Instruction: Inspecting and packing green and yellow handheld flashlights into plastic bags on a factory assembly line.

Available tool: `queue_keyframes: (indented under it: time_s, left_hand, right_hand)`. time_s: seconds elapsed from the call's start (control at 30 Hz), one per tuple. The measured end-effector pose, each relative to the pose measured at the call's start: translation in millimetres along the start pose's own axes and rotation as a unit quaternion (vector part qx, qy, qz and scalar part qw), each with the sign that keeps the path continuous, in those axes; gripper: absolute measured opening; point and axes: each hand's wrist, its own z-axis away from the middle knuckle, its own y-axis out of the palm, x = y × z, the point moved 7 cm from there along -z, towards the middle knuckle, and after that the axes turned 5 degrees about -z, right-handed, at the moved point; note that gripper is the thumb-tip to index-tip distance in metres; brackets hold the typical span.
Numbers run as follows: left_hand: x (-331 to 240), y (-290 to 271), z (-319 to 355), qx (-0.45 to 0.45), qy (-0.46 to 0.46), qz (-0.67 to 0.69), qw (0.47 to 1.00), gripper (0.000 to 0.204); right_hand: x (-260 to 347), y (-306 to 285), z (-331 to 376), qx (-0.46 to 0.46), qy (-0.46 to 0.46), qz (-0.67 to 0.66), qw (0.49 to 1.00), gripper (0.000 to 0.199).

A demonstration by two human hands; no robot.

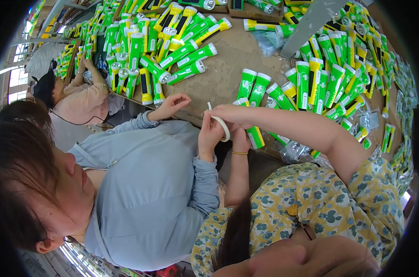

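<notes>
We cannot tell what our left hand or right hand grips; bumping could dislodge the latter's seven-o'clock white tape roll.

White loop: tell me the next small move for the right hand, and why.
Probably steady the right hand before pulling on the white loop: the co-worker's hand is right against the loop too, the two hands crowd close together, and their fingers hide who really has the grip.
</notes>
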Motion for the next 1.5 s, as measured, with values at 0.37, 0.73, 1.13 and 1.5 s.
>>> queue_keyframes:
  time_s: [0.37,0.73,1.13,1.5]
  left_hand:
    - [-12,-25,10,-0.074,0.121,-0.227,0.964,0.02]
    - [-30,-84,5,-0.073,0.138,0.206,0.966,0.021]
    - [55,-141,-6,-0.218,0.172,0.399,0.874,0.032]
    - [-23,-113,-18,-0.074,-0.171,0.872,0.453,0.029]
  right_hand:
    - [8,2,31,-0.081,-0.137,-0.172,0.972,0.026]
    - [6,-23,74,-0.063,-0.134,-0.183,0.972,0.015]
    - [32,-59,165,-0.044,-0.309,-0.216,0.925,0.011]
    - [1,-76,211,-0.096,-0.257,-0.188,0.943,0.012]
